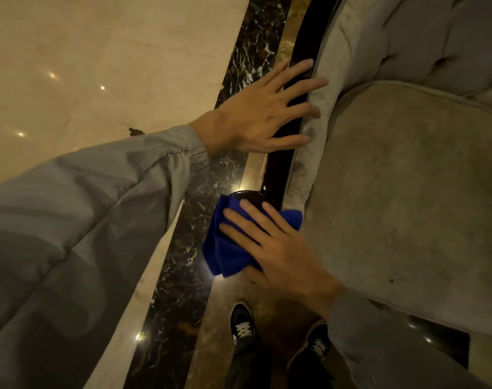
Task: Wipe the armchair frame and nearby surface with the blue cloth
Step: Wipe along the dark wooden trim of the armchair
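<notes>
The armchair's dark glossy wooden frame (278, 172) runs along the left side of its grey upholstery. My left hand (256, 113) lies flat on the upper stretch of that frame, fingers spread and reaching onto the padded arm (320, 108). Lower down, my right hand (270, 245) presses the folded blue cloth (225, 248) onto the rounded front end of the frame. Part of the cloth is hidden under my fingers and palm.
The armchair's grey seat cushion (407, 192) fills the right side. Left of the chair is a polished beige marble floor (84, 66) with a dark veined border strip (183, 276). My two black shoes (242, 324) stand near the chair's front corner.
</notes>
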